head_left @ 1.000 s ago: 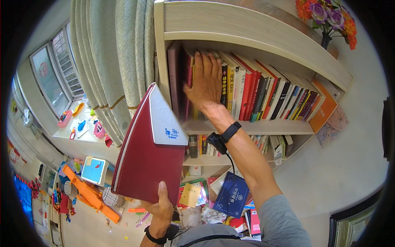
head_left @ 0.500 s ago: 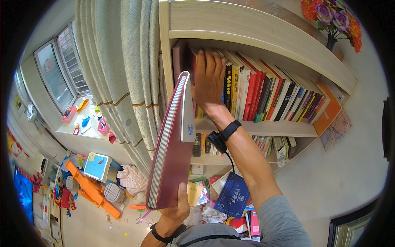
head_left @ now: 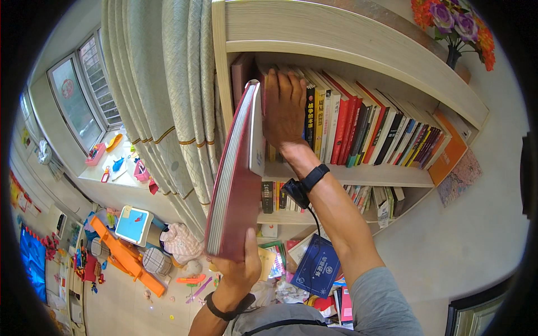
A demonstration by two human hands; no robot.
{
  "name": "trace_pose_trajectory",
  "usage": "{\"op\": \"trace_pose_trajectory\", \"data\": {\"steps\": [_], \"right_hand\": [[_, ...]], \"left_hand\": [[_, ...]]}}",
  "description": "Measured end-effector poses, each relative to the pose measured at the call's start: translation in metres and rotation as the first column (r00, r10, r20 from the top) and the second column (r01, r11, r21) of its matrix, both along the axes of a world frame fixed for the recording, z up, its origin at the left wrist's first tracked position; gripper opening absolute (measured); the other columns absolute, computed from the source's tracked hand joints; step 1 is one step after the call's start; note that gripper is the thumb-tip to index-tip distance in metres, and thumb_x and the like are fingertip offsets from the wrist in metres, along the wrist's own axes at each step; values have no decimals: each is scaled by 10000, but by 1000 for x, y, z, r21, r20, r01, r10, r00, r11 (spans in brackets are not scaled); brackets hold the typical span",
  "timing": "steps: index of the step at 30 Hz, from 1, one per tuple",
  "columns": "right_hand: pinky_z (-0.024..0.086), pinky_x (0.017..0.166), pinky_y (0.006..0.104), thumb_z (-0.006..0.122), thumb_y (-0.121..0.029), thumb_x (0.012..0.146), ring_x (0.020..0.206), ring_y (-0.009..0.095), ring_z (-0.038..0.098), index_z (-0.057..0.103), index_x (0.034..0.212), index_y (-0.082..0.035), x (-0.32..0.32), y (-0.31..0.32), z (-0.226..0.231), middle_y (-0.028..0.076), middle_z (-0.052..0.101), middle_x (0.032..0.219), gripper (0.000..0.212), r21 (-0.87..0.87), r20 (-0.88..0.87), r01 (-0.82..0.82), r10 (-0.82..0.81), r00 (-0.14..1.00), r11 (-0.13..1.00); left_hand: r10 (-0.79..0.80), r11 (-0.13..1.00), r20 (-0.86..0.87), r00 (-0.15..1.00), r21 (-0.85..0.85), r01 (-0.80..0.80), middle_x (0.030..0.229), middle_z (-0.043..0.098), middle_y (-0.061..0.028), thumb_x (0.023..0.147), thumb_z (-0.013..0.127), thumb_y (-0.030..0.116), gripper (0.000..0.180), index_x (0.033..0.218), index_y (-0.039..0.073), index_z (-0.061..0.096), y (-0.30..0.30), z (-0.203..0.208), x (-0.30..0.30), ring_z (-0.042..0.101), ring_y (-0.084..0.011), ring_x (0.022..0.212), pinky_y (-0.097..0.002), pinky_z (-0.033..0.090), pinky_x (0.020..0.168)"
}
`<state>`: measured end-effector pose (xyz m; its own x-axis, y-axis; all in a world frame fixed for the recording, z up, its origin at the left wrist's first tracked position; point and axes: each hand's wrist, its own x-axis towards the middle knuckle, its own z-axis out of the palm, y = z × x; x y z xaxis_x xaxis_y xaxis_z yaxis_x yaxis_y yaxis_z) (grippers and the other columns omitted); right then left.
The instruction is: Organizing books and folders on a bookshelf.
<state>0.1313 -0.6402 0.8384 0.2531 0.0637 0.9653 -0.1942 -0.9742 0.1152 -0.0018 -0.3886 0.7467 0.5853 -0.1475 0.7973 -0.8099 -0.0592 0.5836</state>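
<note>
Left hand (head_left: pixel 238 267): fingers closed on lower end of red book (head_left: pixel 238 179), thumb across cover. Red book: held upright, edge-on, top end at left end of bookcase (head_left: pixel 336 33) upper shelf, just beside dark book (head_left: pixel 242 75) standing against side panel. Right hand (head_left: pixel 284 109): fingers open, flat against spines of book row (head_left: pixel 358 126), gripping nothing; black wrist strap below. Curtain (head_left: pixel 168 95): hangs left of bookcase. Vase of flowers (head_left: pixel 454 22): on bookcase top. Blue book (head_left: pixel 316 266): lower down, among clutter.
</note>
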Motion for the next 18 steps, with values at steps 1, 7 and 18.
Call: {"op": "trace_pose_trajectory", "data": {"steps": [1, 7, 18], "right_hand": [[219, 1207, 578, 721, -158, 771, 1376, 418, 363, 373, 1479, 25, -2, 3, 1, 234, 444, 1387, 810, 27, -25, -39, 39, 999, 999], [213, 1208, 582, 713, -142, 778, 1374, 425, 361, 379, 1469, 25, -6, 1, 5, 231, 449, 1388, 786, 51, -59, -69, 72, 996, 996], [237, 1204, 555, 661, -145, 773, 1346, 394, 403, 400, 1476, -1, -4, -8, 5, 198, 464, 1389, 763, 52, -62, -45, 48, 997, 998]], "left_hand": [[-20, 1000, -25, 999, -2, 20, 1082, 686, -185, 941, 638, -5, 196, 1121, -82, 647, -3, -1, 5, 672, -258, 916, -361, 532, 791], [40, 999, -7, 999, 4, -40, 945, 728, -166, 964, 630, 40, 182, 1112, -62, 660, -35, 6, 28, 691, -232, 789, -361, 536, 730], [291, 954, 122, 949, -113, -278, 1147, 637, -188, 809, 711, -13, 378, 1174, -26, 612, -116, 24, 95, 560, -403, 1075, -466, 457, 955]]}}
